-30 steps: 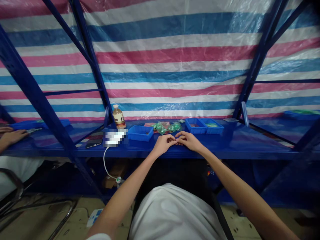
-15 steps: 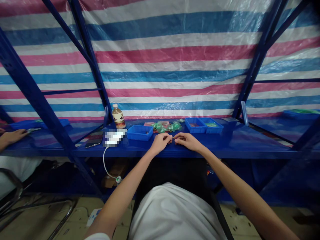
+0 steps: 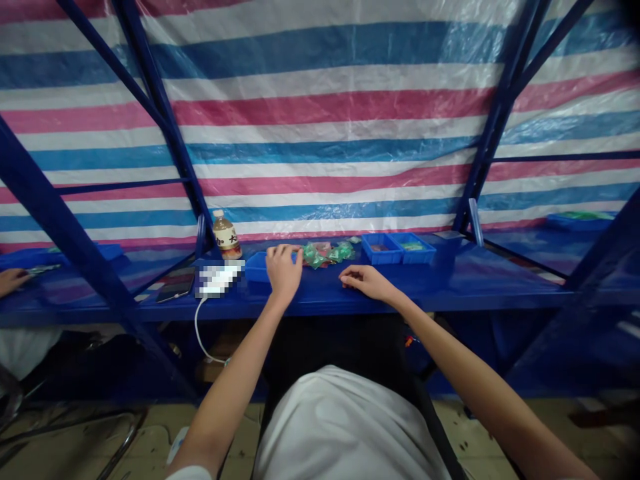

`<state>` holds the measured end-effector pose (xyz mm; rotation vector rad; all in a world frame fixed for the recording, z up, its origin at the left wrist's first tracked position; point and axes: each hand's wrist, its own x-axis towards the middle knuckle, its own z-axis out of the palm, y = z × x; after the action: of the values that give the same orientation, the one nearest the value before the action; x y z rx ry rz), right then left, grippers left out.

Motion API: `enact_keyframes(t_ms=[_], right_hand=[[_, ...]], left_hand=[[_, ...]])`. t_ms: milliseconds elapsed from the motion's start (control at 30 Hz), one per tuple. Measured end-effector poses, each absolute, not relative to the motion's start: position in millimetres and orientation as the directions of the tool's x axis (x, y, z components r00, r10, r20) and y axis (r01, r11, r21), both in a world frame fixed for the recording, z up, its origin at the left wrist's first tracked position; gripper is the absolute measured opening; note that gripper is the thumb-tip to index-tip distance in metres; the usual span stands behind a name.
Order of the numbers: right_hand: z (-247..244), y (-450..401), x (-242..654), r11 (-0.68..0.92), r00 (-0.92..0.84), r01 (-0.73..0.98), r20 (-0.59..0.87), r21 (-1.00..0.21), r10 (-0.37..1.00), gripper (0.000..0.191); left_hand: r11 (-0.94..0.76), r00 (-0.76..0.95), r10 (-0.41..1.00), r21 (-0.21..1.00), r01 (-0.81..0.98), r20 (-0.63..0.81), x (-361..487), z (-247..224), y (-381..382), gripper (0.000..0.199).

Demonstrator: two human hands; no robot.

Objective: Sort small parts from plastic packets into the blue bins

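Observation:
My left hand [image 3: 285,270] is over the right side of a blue bin [image 3: 257,268], its fingers bent and their tips partly hidden behind the hand. My right hand [image 3: 367,281] rests low over the blue table [image 3: 320,303], fingers curled together; whatever is between them is too small to make out. Behind and between the hands lie green plastic bags [image 3: 316,255] with some reddish pieces. Two more blue bins [image 3: 383,259] [image 3: 415,257] stand side by side behind my right hand, with small contents.
A bottle [image 3: 227,237] stands at the back left. Near it are a blurred-out white item [image 3: 219,279] with a white cable and a dark phone [image 3: 176,285]. Blue frame posts slant up on both sides. Another person's hand [image 3: 13,281] is at the far left.
My left hand has moved away from my right hand, left and forward to the blue bin. My right hand stays near its place, fingers curled. The camera view has shifted slightly.

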<state>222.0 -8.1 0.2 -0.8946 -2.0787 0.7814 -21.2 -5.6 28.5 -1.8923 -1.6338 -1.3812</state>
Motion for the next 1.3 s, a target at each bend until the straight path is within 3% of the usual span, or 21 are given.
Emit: enact_keyframes(t_ms=[133,267,533,667,733,833,967,1133,1300], right_hand=[[2.2,-10.0,222.3,0.586,-0.495,0.345,0.389,-0.733,0.777,0.032],[2.7,-10.5,222.2,0.597,-0.495,0.352,0.398,-0.721,0.773,0.032],[-0.5,-8.2,222.1,0.602,-0.499,0.353,0.4,-0.716,0.769,0.033],[-2.4,-6.9,222.8,0.602,-0.494,0.394,0.392,-0.694,0.776,0.033],[-3.6,-3.9,221.5,0.625,-0.456,0.484,0.433,-0.612,0.777,0.031],[-5.6,5.8,213.8,0.648,-0.389,0.678,0.578,-0.347,0.717,0.028],[-7.1,25.8,194.2,0.542,-0.388,0.837,0.612,-0.08,0.689,0.036],[-6.3,50.7,176.7,0.409,-0.358,0.912,0.549,0.032,0.756,0.048],[-5.0,63.4,176.7,0.382,-0.335,0.924,0.418,-0.033,0.844,0.046]], left_hand=[[-0.085,-0.233,0.649,0.373,0.924,0.724,-35.5,20.3,7.6,0.024],[-0.017,-0.285,0.679,0.402,0.915,0.677,-36.3,9.9,13.9,0.027],[-0.028,-0.23,0.695,0.345,0.938,0.682,-32.1,9.5,6.6,0.035],[-0.179,-0.019,0.637,0.172,0.969,0.771,-25.9,11.1,0.2,0.032],[-0.347,0.181,0.593,0.046,0.937,0.785,-19.6,10.7,0.3,0.031],[-0.559,0.429,0.543,-0.07,0.826,0.722,-6.7,7.5,8.8,0.032],[-0.612,0.537,0.568,-0.116,0.783,0.624,10.9,-0.3,34.7,0.04],[-0.472,0.456,0.696,-0.124,0.873,0.554,24.7,-8.7,65.2,0.057],[-0.399,0.366,0.826,-0.014,0.917,0.428,29.5,-12.6,75.3,0.047]])
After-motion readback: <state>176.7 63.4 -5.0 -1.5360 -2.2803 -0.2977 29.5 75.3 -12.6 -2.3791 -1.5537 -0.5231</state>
